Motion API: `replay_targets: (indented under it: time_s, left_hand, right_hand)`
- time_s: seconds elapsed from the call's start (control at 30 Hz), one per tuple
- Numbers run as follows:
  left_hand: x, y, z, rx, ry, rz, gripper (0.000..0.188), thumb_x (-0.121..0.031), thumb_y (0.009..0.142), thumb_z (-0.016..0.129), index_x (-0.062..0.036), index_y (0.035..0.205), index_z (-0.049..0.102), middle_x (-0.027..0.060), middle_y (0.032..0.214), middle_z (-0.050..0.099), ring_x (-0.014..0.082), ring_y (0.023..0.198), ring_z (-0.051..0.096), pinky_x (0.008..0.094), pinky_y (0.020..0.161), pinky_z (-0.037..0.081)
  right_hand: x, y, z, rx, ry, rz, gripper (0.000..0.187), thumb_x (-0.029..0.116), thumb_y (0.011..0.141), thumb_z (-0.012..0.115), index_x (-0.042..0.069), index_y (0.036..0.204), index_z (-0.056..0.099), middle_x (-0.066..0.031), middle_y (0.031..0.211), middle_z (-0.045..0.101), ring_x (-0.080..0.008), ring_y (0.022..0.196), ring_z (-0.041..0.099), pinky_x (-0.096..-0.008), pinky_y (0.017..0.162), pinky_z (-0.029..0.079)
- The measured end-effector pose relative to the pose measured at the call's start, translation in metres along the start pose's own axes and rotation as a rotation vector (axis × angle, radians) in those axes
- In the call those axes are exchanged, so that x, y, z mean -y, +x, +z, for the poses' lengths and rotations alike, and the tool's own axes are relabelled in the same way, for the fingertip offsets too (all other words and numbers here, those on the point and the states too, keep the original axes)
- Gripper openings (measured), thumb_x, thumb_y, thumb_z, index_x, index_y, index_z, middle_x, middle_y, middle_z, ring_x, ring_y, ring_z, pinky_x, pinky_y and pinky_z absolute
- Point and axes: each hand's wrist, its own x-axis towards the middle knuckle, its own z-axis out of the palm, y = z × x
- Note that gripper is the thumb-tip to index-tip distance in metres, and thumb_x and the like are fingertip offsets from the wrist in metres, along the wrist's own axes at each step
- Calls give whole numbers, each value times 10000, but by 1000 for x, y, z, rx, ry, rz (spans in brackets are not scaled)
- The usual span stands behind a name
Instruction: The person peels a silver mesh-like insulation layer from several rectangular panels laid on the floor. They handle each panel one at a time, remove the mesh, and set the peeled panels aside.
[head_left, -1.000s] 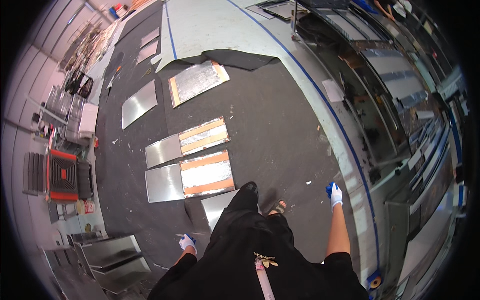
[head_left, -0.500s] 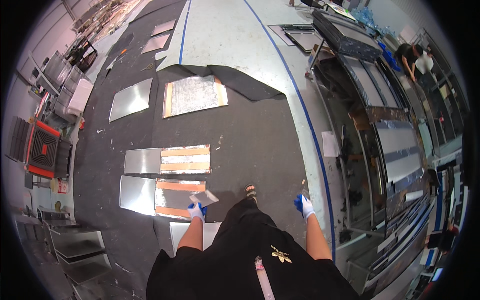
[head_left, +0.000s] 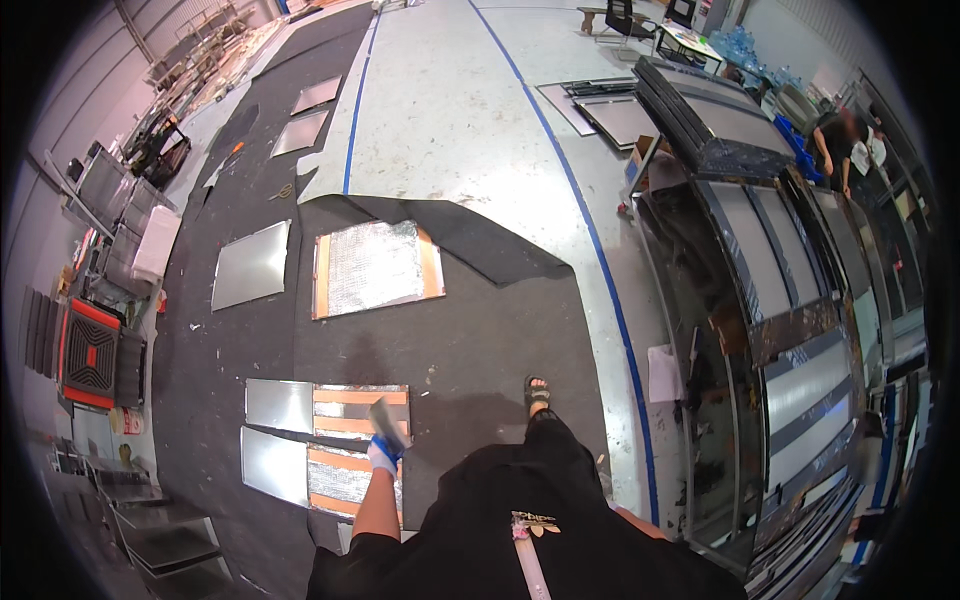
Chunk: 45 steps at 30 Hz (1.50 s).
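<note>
My left hand (head_left: 382, 455), in a white and blue glove, is closed on a flat grey piece (head_left: 388, 418), blurred, its kind unclear. It is held above two panels with silvery foil and tan strips, the farther foil-faced panel (head_left: 335, 410) and the nearer foil-faced panel (head_left: 340, 462). Beside these lie two bare metal sheets, a farther sheet (head_left: 278, 404) and a nearer sheet (head_left: 275, 468). Of my right arm only a bit of forearm (head_left: 640, 522) shows at my side; the hand is out of sight.
Ahead on the dark floor mat (head_left: 480, 335) lie a large foil-faced panel (head_left: 372, 265) and a metal sheet (head_left: 252, 265). The mat's folded edge (head_left: 490, 245) rises beyond. Racks with framed panels (head_left: 765, 240) line the right, where another person (head_left: 845, 150) stands. Scissors (head_left: 281, 192) lie farther off.
The floor panels sit lower in the picture as I step forward. My left hand still carries the grey piece, now over the foil panels. My right hand has dropped out of view.
</note>
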Motion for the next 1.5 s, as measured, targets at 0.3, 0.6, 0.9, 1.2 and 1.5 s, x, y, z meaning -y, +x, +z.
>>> replay_targets:
  time_s: [0.3,0.6,0.9,1.2,1.5]
  left_hand:
    - [8,-41,68,-185,-305,-307,682,-756,961,424,-131,1080,671,-36,631,345,148,474,328,383,608,480]
    - [7,49,168,-442,-513,-348,763,-795,948,398,-111,1138,677,-32,649,334,154,592,382,461,798,497]
    - [-184,231,245,-430,-502,-257,717,-723,942,546,-191,1424,551,50,1332,638,257,1053,644,396,722,566]
    - [-246,311,342,-506,-99,17,530,-490,998,635,-3,1182,734,89,936,742,210,812,680,383,700,560]
    - [-250,338,457,-716,-544,-167,500,-520,988,598,-62,1154,712,53,967,691,219,826,675,399,694,558]
  right_hand:
    - [454,207,-175,-135,-556,-331,418,432,997,614,41,1069,744,-87,873,760,-176,755,694,-356,694,544]
    - [853,254,-184,-79,-104,-492,361,442,1061,522,137,1137,699,-37,944,756,-135,757,675,-300,634,481]
    - [958,261,-75,152,-551,-515,367,355,1037,610,53,1231,688,-67,993,739,-164,882,683,-332,776,545]
    - [1195,315,-59,41,-1069,-635,382,396,1006,611,61,1155,717,-104,948,751,-198,822,683,-349,767,542]
    - [1440,379,-11,282,-802,-784,396,366,1050,574,34,1223,701,-77,984,765,-124,874,698,-287,683,503]
